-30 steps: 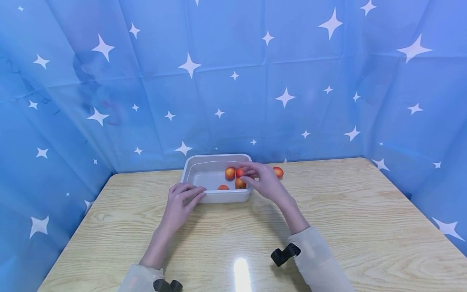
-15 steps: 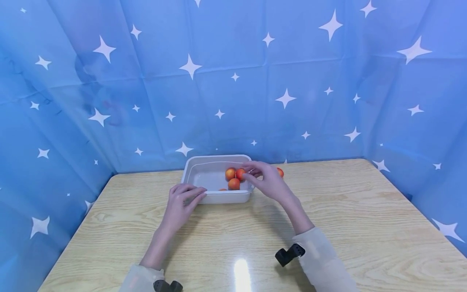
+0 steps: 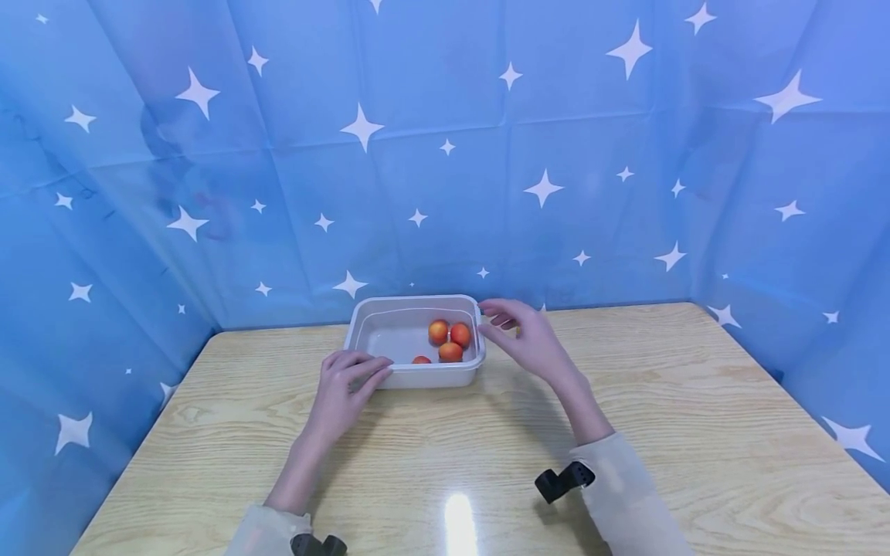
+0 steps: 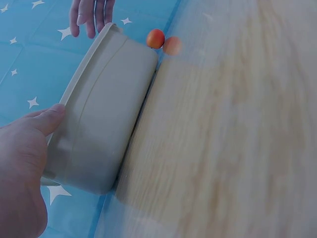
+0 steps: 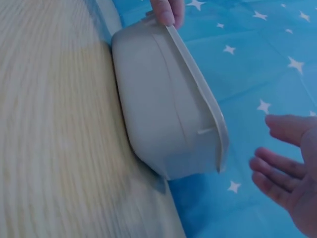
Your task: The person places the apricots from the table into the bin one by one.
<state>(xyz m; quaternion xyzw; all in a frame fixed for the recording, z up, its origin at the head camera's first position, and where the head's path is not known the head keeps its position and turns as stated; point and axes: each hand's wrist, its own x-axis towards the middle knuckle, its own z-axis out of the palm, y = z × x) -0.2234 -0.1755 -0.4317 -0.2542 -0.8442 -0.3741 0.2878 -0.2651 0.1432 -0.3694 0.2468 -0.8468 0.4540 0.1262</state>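
Note:
A whitish plastic box (image 3: 427,376) stands near the table's far edge. Inside it, several red-orange round fruits (image 3: 450,352) lie toward the right end; the front wall partly hides one. My left hand (image 3: 341,390) pinches the rim at the front left corner, its thumb outside on the wall in the left wrist view. Just off the box's right end, my right hand (image 3: 523,340) hovers with nothing between its relaxed fingers; the right wrist view shows a gap to the rim. Another fruit (image 4: 155,38) sits on the table beyond that end, mostly hidden by my right hand in the head view.
A light wood-grain table (image 3: 660,417) extends in front of and to both sides of the box. Blue cloth (image 3: 445,193) with white stars hangs behind and at the sides. A black wrist camera (image 3: 565,480) sits on my right sleeve.
My right hand has moved from over the box's right end out to the right, past the rim. A fruit inside shifted left, then slightly right. The left hand has stayed on the rim.

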